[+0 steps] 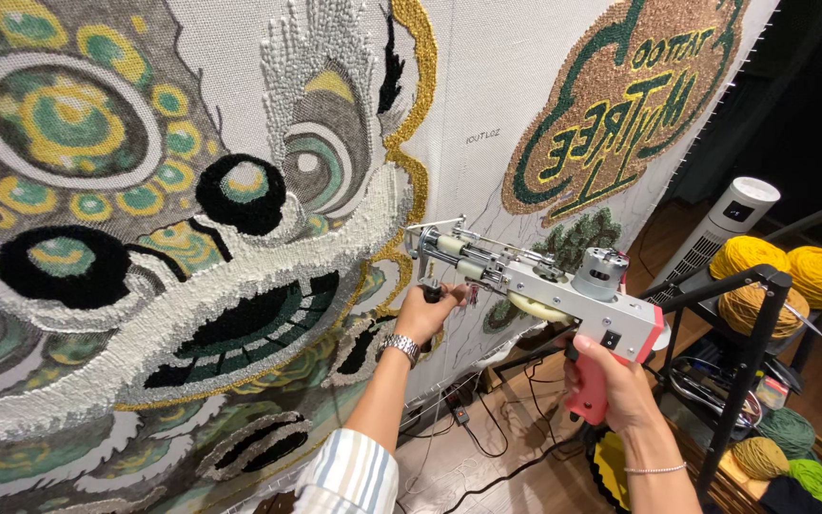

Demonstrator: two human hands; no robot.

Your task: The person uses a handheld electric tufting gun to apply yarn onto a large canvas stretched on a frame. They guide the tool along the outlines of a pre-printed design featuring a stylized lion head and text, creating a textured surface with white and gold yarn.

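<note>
A grey tufting gun (535, 278) with a pink pistol grip points its needle end at a large stretched cloth (497, 95). My right hand (611, 385) is closed around the pink grip at the lower right. My left hand (427, 309), with a metal watch on the wrist, grips the gun's black front handle close to the cloth. The cloth carries a tufted lion-dance face (173, 238) in white, black, green and yellow, edged by a yellow tufted line (411, 171).
A green and brown tufted emblem (620, 95) sits at the upper right of the cloth. A black metal rack (753, 333) holds yellow yarn cones (782, 271), with green yarn balls (792, 447) below. A white tower fan (720, 228) stands behind. Cables (487, 447) lie on the wooden floor.
</note>
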